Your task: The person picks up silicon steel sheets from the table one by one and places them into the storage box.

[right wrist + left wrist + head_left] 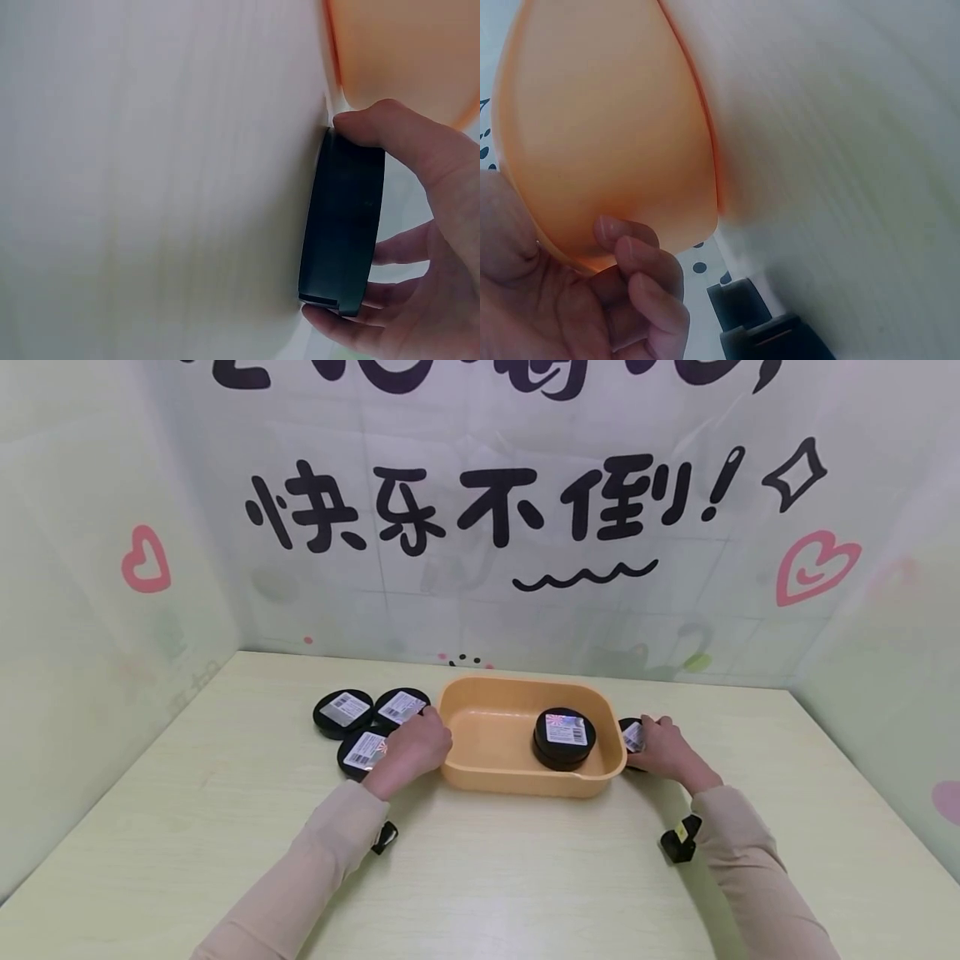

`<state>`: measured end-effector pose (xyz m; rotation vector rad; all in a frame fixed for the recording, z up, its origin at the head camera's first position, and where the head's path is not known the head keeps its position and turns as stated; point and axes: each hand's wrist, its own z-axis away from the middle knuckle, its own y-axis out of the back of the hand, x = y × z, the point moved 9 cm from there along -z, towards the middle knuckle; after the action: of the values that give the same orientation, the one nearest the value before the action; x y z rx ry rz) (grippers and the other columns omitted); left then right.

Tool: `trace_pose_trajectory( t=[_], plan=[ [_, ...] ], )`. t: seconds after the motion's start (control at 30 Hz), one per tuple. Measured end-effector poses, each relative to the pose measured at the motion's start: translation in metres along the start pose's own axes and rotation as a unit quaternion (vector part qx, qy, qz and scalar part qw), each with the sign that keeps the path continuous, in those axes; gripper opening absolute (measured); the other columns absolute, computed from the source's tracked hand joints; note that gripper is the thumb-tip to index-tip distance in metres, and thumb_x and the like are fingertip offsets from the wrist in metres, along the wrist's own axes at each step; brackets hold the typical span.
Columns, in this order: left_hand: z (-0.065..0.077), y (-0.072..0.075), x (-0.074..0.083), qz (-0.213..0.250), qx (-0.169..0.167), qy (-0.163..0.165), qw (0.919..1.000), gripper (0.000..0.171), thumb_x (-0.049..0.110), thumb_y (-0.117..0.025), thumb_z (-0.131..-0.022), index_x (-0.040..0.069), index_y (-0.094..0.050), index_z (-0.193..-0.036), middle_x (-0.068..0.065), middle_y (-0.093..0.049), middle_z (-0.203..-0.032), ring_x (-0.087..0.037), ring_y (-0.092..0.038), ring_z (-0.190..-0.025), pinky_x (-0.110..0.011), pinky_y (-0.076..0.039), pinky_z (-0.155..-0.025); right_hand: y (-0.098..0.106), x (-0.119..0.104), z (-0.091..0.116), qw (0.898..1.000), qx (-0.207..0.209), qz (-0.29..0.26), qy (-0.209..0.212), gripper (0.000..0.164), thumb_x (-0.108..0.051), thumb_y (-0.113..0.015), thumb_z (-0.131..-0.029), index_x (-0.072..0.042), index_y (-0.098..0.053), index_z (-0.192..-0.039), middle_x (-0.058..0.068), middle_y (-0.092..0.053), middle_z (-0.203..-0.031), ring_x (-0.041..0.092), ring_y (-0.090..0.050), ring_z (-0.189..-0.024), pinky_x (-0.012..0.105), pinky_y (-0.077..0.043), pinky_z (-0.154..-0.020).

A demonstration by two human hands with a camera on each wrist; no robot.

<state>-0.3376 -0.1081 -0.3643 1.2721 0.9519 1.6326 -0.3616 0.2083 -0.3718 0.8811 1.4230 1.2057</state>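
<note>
An orange plastic basin sits on the table between the hands. My left hand holds its left end; curled fingers lie against the outer wall and the thumb is out of sight. Inside, toward the right, are two stacked round black tubs, the upper one with a white barcode label. Just right of the basin, my right hand grips another flat black tub by its sides, thumb on one edge and fingers round the opposite one. This tub stands at the table surface, its label partly covered.
Three more labelled black tubs, a left one, a back one and a front one, lie grouped left of the basin. Small black devices show at the left wrist and right wrist. A printed cloth backdrop encloses the table.
</note>
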Motion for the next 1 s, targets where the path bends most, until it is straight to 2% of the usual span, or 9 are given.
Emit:
trace_pose_trajectory(
  t=[0.53, 1.0],
  plan=[
    [0.001, -0.001, 0.001, -0.003, 0.006, 0.004, 1.0000, 0.038, 0.022, -0.039, -0.091, -0.007, -0.041, -0.116, -0.017, -0.053, -0.088, -0.025, -0.052, -0.067, -0.035, -0.041, -0.055, 0.009, 0.003, 0.007, 1.000, 0.009, -0.008, 0.012, 0.078, -0.036, -0.071, -0.069, 0.022, -0.039, -0.111, 0.029, -0.046, -0.088, 0.035, -0.046, -0.080, 0.045, -0.045, -0.068],
    [0.002, -0.002, 0.001, 0.004, 0.008, 0.002, 1.0000, 0.039, 0.021, -0.038, -0.091, -0.008, -0.040, -0.117, -0.018, -0.053, -0.091, -0.025, -0.051, -0.069, -0.036, -0.041, -0.057, 0.026, 0.002, 0.014, 0.999, 0.043, -0.031, -0.005, 0.077, -0.032, -0.071, -0.070, 0.020, -0.037, -0.115, 0.032, -0.040, -0.095, 0.039, -0.046, -0.083, 0.047, -0.043, -0.070]
  ],
)
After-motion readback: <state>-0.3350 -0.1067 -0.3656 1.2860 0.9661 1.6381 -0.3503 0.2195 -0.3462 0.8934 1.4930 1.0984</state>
